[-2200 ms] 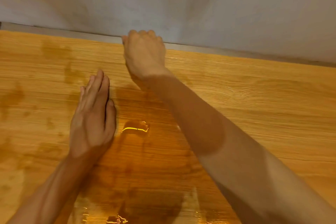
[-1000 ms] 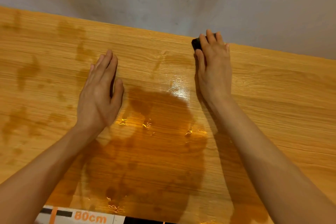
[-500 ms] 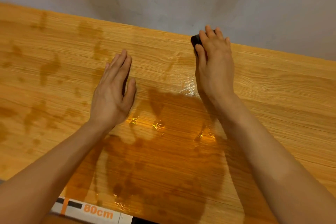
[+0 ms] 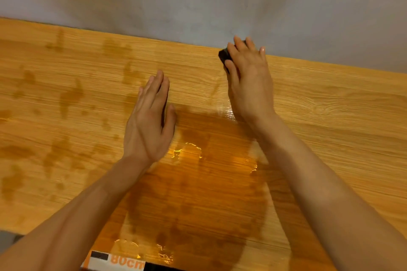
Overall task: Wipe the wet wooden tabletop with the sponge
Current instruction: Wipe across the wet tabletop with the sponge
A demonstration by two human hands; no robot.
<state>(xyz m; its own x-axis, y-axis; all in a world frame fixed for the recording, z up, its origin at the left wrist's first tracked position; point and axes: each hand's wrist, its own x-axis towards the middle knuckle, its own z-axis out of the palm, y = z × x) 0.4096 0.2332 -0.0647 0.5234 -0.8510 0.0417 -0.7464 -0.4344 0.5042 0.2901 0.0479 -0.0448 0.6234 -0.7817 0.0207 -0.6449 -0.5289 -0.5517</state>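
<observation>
The right hand (image 4: pixel 250 79) is pressing down on the dark sponge (image 4: pixel 224 55) at the far edge of the wooden bench (image 4: pixel 330 116); its fingers (image 4: pixel 240 45) are lying slightly spread over the sponge top, with the thumb set against the sponge's left side, so that only 1 dark corner is showing. The left hand (image 4: pixel 149 125) is resting palm down on the bench, well apart from the sponge, with its 4 fingers straight and pressed together, holding nothing. A large wet patch (image 4: pixel 198 193) is darkening the wood between the 2 forearms, reaching toward the near edge; smaller damp marks (image 4: pixel 70 97) are scattered toward the left end. A label reading 80cm (image 4: pixel 123 259) is lying at the near edge.
</observation>
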